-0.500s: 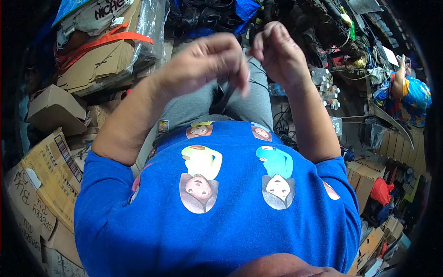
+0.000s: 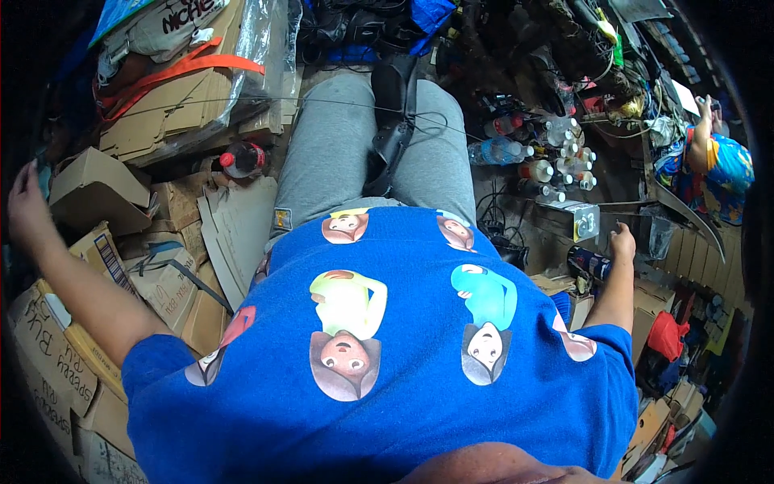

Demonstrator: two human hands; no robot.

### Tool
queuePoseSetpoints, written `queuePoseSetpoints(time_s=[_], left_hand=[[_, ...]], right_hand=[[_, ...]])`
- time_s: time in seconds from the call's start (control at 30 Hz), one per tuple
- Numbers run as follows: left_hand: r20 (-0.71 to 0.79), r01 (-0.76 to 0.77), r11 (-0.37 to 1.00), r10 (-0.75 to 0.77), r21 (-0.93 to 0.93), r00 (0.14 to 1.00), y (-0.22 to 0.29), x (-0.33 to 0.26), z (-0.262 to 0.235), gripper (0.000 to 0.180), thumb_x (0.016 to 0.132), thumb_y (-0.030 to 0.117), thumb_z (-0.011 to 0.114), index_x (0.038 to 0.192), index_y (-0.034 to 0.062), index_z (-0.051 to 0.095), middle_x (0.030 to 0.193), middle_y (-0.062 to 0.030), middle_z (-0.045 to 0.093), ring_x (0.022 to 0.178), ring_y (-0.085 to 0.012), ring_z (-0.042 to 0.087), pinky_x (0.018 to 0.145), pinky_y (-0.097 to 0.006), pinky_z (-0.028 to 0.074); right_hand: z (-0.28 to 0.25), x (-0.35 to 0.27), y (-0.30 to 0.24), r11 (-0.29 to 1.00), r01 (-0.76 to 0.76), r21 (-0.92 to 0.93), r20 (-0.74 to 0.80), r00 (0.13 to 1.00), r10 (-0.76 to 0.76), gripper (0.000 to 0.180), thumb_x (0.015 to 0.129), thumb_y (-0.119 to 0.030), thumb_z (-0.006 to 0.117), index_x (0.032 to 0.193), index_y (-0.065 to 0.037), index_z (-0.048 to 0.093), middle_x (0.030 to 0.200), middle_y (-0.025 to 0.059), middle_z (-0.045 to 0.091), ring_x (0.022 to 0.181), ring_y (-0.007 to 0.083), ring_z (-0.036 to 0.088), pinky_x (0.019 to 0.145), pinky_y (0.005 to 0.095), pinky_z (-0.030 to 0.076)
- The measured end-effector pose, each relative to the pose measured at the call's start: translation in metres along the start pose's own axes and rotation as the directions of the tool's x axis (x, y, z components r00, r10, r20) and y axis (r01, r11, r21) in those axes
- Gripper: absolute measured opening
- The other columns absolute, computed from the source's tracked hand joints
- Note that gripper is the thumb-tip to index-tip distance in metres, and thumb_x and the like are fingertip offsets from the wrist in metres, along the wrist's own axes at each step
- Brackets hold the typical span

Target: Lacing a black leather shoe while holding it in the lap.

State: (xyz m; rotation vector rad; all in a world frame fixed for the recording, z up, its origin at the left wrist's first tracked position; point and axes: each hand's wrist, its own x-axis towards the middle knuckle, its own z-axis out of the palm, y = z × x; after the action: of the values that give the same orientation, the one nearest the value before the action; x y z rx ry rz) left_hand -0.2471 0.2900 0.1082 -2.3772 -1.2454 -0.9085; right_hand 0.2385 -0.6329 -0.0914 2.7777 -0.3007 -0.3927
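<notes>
A black leather shoe point(image 2: 393, 153) is between my thighs, on grey trousers point(image 2: 326, 145). A thin dark thread point(image 2: 339, 101) runs from the shoe leftward over my left thigh and the cardboard, and a looped end lies by my right thigh. My left hand point(image 2: 31, 206) is stretched far out to the left, fingers drawn together and slightly blurred; the thread leads toward it. Far out to the right, my right hand point(image 2: 621, 242) is closed with a finger raised, beside a dark can point(image 2: 588, 262). What it holds is too small to make out.
On the left are a folded carton stack point(image 2: 185, 105), an open box point(image 2: 101, 185) and a cola bottle point(image 2: 242, 160). Several plastic bottles point(image 2: 556, 153) stand right of my knee. Another person in a bright patterned shirt point(image 2: 726, 169) is at the far right.
My hands were close together above my lap; they have swung wide apart, left hand to the left, right hand to the right. The thread is now stretched across, and the shoe shows uncovered.
</notes>
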Motion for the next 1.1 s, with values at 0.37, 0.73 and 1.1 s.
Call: queuePoseSetpoints(time_s=[0.37,0.73,1.1], left_hand=[[0.145,-0.152,0.321,0.735,-0.935,0.663,0.36,-0.199,0.068,0.04,0.081,0.015,0.066,0.119,0.0086,0.059,0.114,-0.0154,0.062,0.105,-0.0278,0.06,0.092,-0.035,0.046],[0.606,0.298,0.556,0.526,-0.776,0.597,0.253,-0.169,0.102,0.019,0.088,0.017,0.061,0.081,-0.0011,0.061,0.063,-0.0051,0.054,0.061,-0.0104,0.048,0.059,-0.029,0.042],[0.199,-0.098,0.314,0.784,-0.944,0.589,0.365,-0.164,0.087,0.05,0.074,0.021,0.073,0.12,0.0087,0.056,0.14,-0.0116,0.045,0.126,-0.0298,0.046,0.103,-0.038,0.038]], right_hand=[[-0.078,-0.197,-0.339,0.065,0.314,0.947,-0.062,0.377,-0.924,0.037,0.086,-0.024,0.069,0.116,-0.008,0.056,0.075,-0.003,0.055,0.067,0.0062,0.048,0.06,0.0233,0.041],[-0.07,-0.139,-0.307,0.244,0.308,0.92,0.065,0.493,-0.868,0.031,0.09,-0.035,0.062,0.08,-0.006,0.059,0.068,-0.0064,0.046,0.065,0.0059,0.04,0.061,0.0222,0.036],[-0.103,-0.149,-0.342,0.095,0.525,0.846,-0.21,0.491,-0.845,0.017,0.084,-0.007,0.063,0.101,-0.005,0.068,0.089,0.0021,0.055,0.08,0.0097,0.053,0.069,0.0228,0.043]])
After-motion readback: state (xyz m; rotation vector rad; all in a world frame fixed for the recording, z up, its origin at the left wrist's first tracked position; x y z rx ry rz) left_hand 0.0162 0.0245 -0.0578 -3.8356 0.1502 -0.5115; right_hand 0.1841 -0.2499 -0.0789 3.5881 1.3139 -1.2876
